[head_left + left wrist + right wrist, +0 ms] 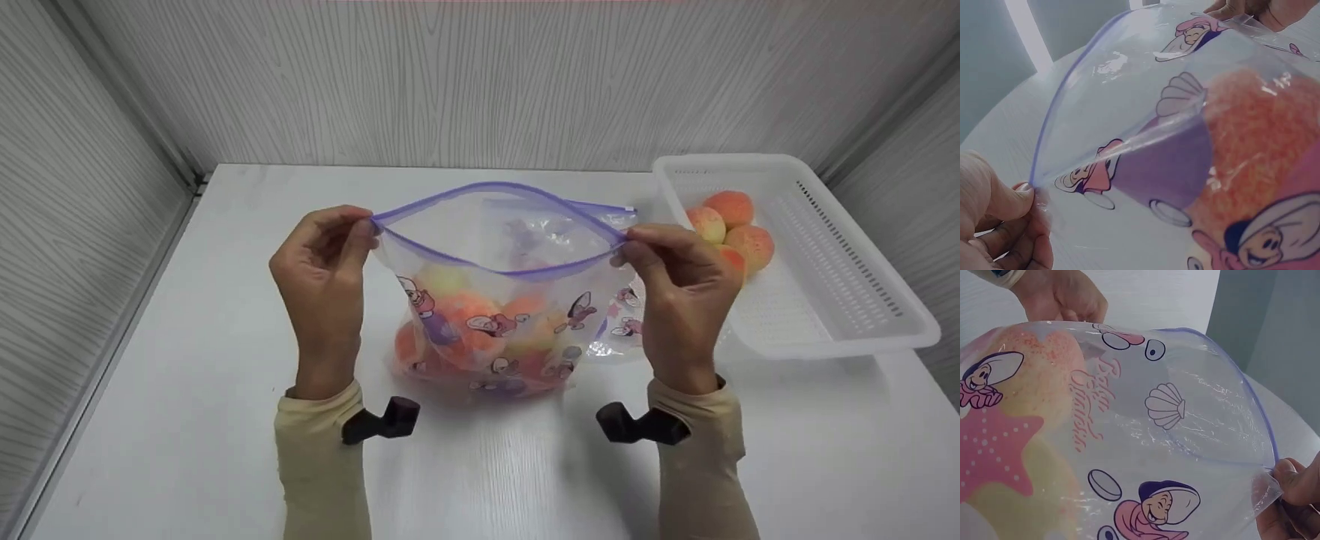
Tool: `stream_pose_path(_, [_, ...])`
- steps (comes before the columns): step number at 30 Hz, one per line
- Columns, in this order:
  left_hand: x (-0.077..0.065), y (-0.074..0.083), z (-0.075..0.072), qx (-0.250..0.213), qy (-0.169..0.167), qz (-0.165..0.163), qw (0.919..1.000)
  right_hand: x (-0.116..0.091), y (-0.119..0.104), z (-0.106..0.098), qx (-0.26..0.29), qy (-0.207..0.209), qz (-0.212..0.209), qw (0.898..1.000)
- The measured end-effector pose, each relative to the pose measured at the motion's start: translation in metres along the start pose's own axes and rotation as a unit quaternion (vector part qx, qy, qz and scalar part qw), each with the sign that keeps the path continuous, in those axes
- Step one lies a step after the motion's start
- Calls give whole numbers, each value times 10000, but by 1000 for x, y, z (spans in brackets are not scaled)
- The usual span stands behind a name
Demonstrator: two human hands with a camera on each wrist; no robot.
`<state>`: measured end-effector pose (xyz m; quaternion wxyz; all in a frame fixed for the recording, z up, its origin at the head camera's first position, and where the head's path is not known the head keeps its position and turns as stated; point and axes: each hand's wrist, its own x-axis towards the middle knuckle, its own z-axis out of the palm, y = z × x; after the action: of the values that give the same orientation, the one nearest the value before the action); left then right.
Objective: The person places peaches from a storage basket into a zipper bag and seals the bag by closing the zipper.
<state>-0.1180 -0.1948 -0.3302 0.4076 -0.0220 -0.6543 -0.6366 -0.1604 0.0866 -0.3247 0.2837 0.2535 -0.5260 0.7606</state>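
A clear zip bag printed with cartoon figures stands on the table, its purple-edged mouth spread apart. Several orange and yellow peaches lie inside, seen through the plastic. My left hand pinches the left corner of the mouth between thumb and fingers; the left wrist view shows the thumb on the purple edge. At the opposite corner, my right hand pinches the rim the same way. The right wrist view shows its thumb against the plastic.
A white basket with slotted sides stands at the right, several peaches at its left end. Behind the held bag lies another flat zip bag with a purple top. Wood-grain panels enclose the white table.
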Motion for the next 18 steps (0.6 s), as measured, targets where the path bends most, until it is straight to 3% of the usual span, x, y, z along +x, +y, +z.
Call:
stream_pose_path(10, [1, 2, -11, 126, -72, 29, 9999, 8, 4, -19, 269, -190, 337, 9989])
stream_pose_path(18, [1, 2, -14, 238, -107, 53, 9996, 8, 8, -24, 69, -175, 401, 9990])
